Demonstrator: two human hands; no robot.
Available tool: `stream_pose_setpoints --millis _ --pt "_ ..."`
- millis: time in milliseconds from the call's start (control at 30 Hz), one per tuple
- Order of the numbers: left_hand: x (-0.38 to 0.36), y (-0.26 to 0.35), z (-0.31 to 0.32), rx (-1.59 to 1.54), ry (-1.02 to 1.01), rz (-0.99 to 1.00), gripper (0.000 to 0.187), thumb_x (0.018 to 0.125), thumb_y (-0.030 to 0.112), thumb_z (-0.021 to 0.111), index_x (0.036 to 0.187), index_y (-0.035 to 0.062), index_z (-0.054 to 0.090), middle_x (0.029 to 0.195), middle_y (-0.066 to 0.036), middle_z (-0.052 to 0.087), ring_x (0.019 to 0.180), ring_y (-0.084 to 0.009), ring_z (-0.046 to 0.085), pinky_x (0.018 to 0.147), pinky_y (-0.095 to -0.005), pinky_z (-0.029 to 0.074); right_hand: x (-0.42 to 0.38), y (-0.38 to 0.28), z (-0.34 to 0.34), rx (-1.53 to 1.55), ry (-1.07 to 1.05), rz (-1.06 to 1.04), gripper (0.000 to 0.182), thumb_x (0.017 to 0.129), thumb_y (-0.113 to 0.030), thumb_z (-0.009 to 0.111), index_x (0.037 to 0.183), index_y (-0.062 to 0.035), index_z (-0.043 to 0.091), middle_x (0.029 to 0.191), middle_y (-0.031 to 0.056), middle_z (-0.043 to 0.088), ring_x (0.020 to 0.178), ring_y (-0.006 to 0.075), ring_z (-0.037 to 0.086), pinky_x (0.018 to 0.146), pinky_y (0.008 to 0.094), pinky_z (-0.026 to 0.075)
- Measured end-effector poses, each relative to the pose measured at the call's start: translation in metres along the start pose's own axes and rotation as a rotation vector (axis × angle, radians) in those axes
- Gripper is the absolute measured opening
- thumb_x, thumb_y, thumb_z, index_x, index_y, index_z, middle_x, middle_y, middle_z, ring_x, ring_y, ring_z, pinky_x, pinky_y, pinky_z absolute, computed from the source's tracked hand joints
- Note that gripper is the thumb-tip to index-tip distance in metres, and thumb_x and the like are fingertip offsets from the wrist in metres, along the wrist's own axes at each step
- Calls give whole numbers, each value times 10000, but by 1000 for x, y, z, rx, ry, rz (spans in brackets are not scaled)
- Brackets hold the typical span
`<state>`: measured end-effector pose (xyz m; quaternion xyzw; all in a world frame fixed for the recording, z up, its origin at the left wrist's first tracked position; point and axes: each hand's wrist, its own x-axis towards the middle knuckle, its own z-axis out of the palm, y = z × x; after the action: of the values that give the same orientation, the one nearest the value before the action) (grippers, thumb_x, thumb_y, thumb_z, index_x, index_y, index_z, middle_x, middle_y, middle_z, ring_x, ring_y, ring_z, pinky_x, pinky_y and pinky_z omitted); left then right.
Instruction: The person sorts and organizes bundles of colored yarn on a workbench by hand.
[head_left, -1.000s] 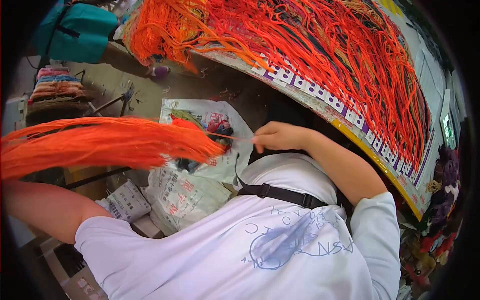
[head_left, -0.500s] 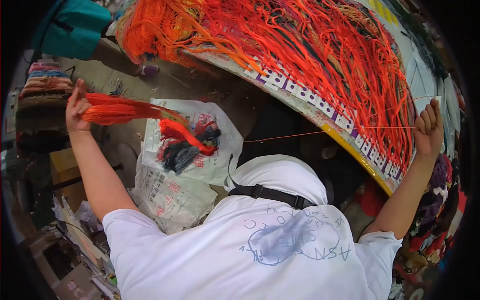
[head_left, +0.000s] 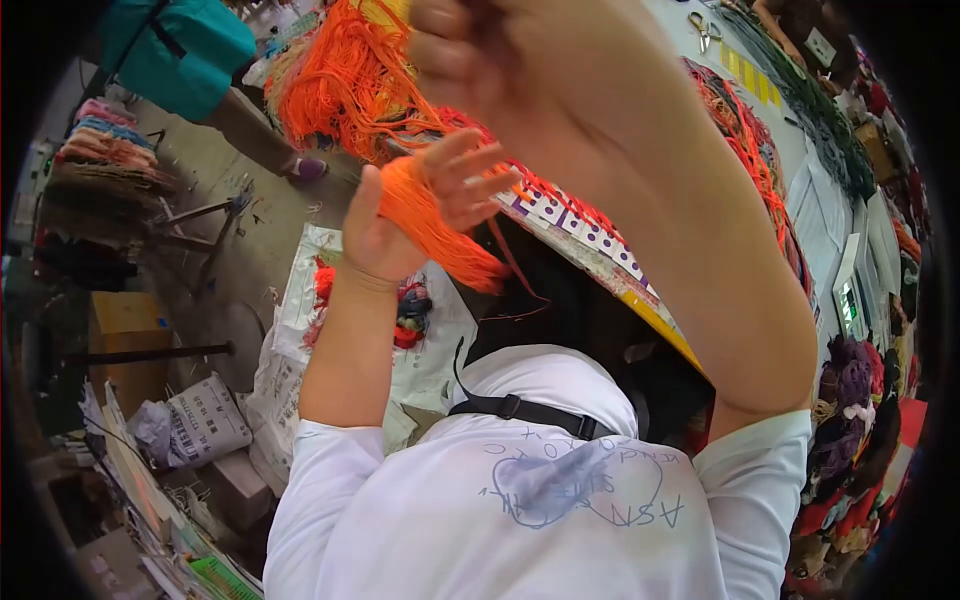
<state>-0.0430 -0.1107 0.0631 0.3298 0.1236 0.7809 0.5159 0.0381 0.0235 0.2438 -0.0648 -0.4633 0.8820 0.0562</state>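
Observation:
My left hand (head_left: pixel 405 230) holds a bundle of bright orange yarn (head_left: pixel 440 235) laid across the palm, between thumb and outstretched fingers. The bundle's cut end hangs down to the right, and a loose strand (head_left: pixel 515 265) loops below it. Close to the camera, my right hand (head_left: pixel 470 60) is raised above the left, blurred, with its fingers curled; what they hold cannot be made out. Behind my hands, orange yarn (head_left: pixel 345 85) lies heaped on the table, and red strands (head_left: pixel 745 140) show past my right forearm.
White cards with purple dots (head_left: pixel 580 220) line the table's edge. Scissors (head_left: pixel 705 32) lie at its far side. White plastic sacking (head_left: pixel 455 315) with coloured yarn (head_left: pixel 412 310) is on my left. A person in teal shorts (head_left: pixel 190 55) stands beyond; stacked yarn (head_left: pixel 110 140) is at far left.
My hands, spread wide before with a strand drawn out by the right, have come together. The right has swung up and left toward the camera. The left moved right with the orange yarn.

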Motion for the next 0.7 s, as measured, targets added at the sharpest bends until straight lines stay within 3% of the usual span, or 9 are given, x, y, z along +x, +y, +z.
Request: stream_pose_setpoints --millis 67,167,200,233,333,467,533,633,700 --pt "2 -10 9 185 13 -119 853 857 611 428 1404 -15 237 1415 -223 320 1291 -380 350 1061 -431 295 27 4 -7 18 37 -90 56 928 -81 401 915 -34 430 740 49 442 626 142 450 557 277 426" --pt "-12 -9 6 302 -103 -267 643 878 446 521 1232 -87 454 797 -129 644 745 -227 627 798 -334 481 75 -9 -47 -26 156 -340 94 902 -50 407 826 -40 461 681 47 464 580 148 480 522 271 446" --pt "-15 -6 16 289 -78 -249 421 881 343 552 983 -65 578 511 -16 504 451 -113 467 532 -282 440 78 -29 -75 108 150 -165 104 900 -58 414 813 -46 470 677 50 486 576 156 500 519 276 463" --pt "-25 2 20 309 -53 -230 356 883 323 553 893 -32 577 486 2 472 411 -96 415 467 -273 382 77 -49 -104 244 143 10 114 897 -67 421 801 -52 480 672 54 508 572 163 519 516 280 480" --pt "-52 48 28 235 -41 -133 285 898 275 537 728 47 541 445 51 411 323 -69 318 341 -244 306 92 -25 -171 -171 436 -293 172 932 -134 403 830 -59 518 676 57 550 621 161 569 547 275 503" --pt "-45 117 71 219 -45 76 252 918 186 475 706 56 520 435 30 446 312 -62 400 317 -223 403 64 20 -173 -301 549 -256 194 958 -167 389 1076 -41 477 694 55 570 622 176 573 548 293 505" --pt "-43 153 93 266 -7 109 219 899 132 463 697 64 512 438 -1 471 303 -70 424 310 -239 418 72 39 -209 -337 103 46 615 962 -198 399 1464 -223 44 722 78 583 613 184 582 609 323 527" --pt "-47 192 120 211 8 191 187 883 88 443 706 54 494 423 -15 461 277 -85 401 296 -243 406 45 103 -150 -494 358 -90 417 910 -152 479 1272 47 420 571 -16 480 461 99 458 437 232 383" --pt "-49 206 128 209 104 251 162 886 88 434 743 42 496 419 -23 465 273 -93 402 280 -240 388 33 152 -141 -662 137 127 454 914 -244 486 1300 -22 396 682 55 592 547 140 575 509 269 460"
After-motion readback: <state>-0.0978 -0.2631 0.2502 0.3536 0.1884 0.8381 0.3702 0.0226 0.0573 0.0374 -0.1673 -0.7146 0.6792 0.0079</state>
